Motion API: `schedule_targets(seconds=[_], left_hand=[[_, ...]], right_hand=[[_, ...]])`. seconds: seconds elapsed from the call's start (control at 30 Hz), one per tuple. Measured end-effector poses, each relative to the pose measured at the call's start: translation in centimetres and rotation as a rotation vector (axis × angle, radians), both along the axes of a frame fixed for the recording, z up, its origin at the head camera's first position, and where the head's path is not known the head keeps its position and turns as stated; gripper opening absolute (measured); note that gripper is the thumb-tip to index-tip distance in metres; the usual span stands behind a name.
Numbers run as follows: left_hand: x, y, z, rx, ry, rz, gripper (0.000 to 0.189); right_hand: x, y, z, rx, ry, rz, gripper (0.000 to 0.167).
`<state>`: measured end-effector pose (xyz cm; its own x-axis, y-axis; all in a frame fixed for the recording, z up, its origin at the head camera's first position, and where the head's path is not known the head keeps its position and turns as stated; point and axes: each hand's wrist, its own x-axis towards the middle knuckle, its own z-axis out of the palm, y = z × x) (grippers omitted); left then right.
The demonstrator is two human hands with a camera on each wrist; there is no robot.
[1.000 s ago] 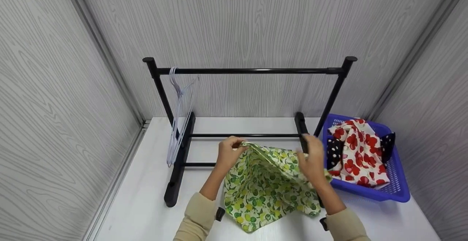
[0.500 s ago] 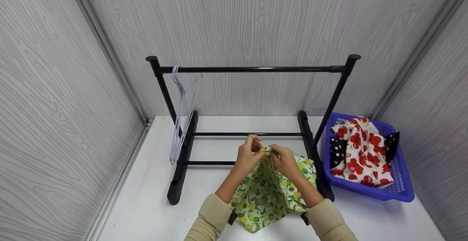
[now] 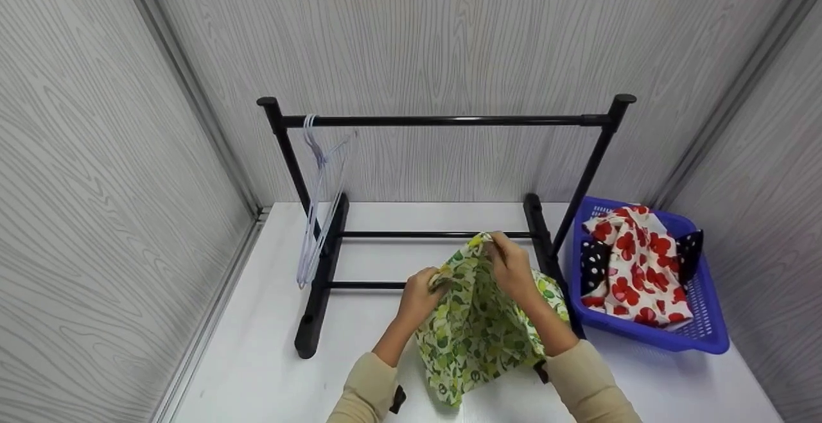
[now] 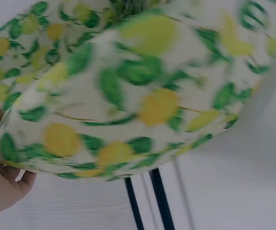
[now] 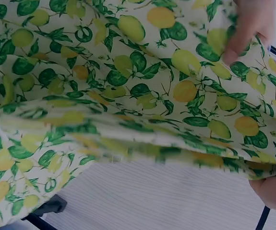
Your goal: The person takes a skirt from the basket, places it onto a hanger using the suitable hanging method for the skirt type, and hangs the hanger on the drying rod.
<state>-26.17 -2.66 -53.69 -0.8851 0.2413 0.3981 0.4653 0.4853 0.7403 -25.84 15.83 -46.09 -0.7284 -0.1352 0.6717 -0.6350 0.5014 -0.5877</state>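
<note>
A white cloth printed with yellow lemons and green leaves (image 3: 459,339) hangs from both hands above the white table top; its exact kind is unclear. My right hand (image 3: 514,272) pinches its raised upper edge. Lower and to the left, my left hand (image 3: 419,296) grips another stretch of the same edge. In the left wrist view the fingers (image 4: 6,187) hold the rim of the cloth, which spreads wide across the picture. Cloth folds (image 5: 128,86) fill most of the right wrist view, where parts of both hands show at the right side.
Behind the cloth stands a black garment rack (image 3: 443,120). Several pale hangers (image 3: 316,211) hang at the left end of its bar. On the right a blue basket (image 3: 642,339) holds a red-flowered white cloth (image 3: 636,269) and a black polka-dot cloth (image 3: 592,266).
The hands came together at the cloth's edge, then parted. The right hand has risen with the edge, and the left has moved down and left along it. Rack and basket stay put.
</note>
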Motion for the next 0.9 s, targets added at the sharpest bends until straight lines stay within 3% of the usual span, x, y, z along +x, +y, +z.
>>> schedule_targets(seconds=[0.13, 0.33, 0.47, 0.63, 0.9], left_hand=[[0.3, -0.8, -1.3, -0.005, -0.023, 0.038, 0.012], [0.2, -2.5, -2.6, -0.023, -0.046, 0.149, 0.011], [-0.1, -3.9, -2.7, -0.053, -0.039, 0.253, 0.009], [-0.8, -5.7, -0.2, -0.028, 0.003, 0.395, 0.011], [-1.5, -7.2, 6.6, 0.046, 0.323, 0.562, 0.011]], right_hand=[[-0.1, 0.6, 1.5, -0.046, 0.048, -0.037, 0.011], [0.3, 1.7, 3.8, -0.15, 0.095, -0.099, 0.012], [1.5, 2.1, 5.9, -0.214, 0.066, -0.145, 0.012], [2.0, 3.1, 7.2, -0.283, 0.041, -0.139, 0.012], [1.7, 6.1, 6.4, -0.263, 0.087, -0.179, 0.011]])
